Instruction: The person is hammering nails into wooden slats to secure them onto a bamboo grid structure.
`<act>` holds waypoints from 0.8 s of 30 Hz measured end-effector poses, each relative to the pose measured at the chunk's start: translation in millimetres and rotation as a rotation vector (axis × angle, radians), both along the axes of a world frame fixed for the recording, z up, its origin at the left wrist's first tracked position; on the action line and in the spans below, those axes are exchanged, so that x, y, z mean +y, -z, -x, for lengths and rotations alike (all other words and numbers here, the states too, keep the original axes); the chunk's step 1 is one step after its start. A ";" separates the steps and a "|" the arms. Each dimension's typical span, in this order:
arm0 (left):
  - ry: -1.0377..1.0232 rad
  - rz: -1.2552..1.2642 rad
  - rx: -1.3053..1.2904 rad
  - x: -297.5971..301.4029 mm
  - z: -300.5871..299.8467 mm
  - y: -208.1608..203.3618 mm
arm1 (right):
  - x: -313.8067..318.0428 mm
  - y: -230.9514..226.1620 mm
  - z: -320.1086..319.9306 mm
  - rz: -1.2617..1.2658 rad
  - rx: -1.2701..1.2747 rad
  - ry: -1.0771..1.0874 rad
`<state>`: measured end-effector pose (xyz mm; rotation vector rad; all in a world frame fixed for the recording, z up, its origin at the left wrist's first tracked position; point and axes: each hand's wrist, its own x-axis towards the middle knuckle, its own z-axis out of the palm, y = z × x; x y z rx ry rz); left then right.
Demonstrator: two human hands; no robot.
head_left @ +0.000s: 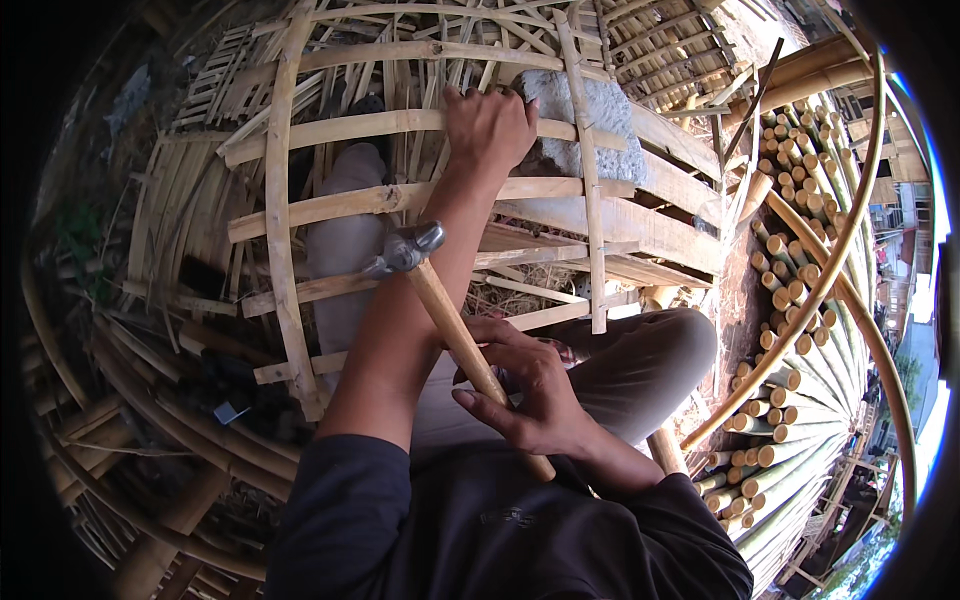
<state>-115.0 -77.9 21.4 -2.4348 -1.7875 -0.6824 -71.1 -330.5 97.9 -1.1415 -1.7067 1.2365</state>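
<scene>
My left arm stretches forward across a lattice frame of pale bamboo slats. My left hand (492, 130) is closed over one crosswise bamboo slat (350, 127), its fingers curled at the slat's far side. Nearer my lap, my right hand (535, 388) holds a hammer (447, 312) by its wooden handle. The metal head points up and away, above my left forearm. A long upright slat (282, 200) runs along the frame's left side and another (582, 150) along its right. Under the frame, to the right of my left hand, lies a rough grey stone block (600, 125).
My bent knee (660, 365) rises beside the frame's near right corner. Wooden planks (640, 225) lie below the lattice. Stacked bamboo poles (790, 290) fill the right side, with a long curved pole (800, 320) crossing before them. Bamboo strips (180, 210) are heaped at left.
</scene>
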 end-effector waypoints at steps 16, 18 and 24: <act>-0.069 0.067 -0.059 2.2 -5.5 11.1 | 107.7 -26.7 -147.0 -0.432 -0.972 0.241; -0.061 0.078 -0.026 0.6 -7.1 7.8 | 109.6 -34.1 -151.2 -0.536 -1.208 0.203; -0.046 0.162 -0.036 6.5 -4.5 9.2 | 122.2 -45.6 -143.6 -0.806 -1.343 0.097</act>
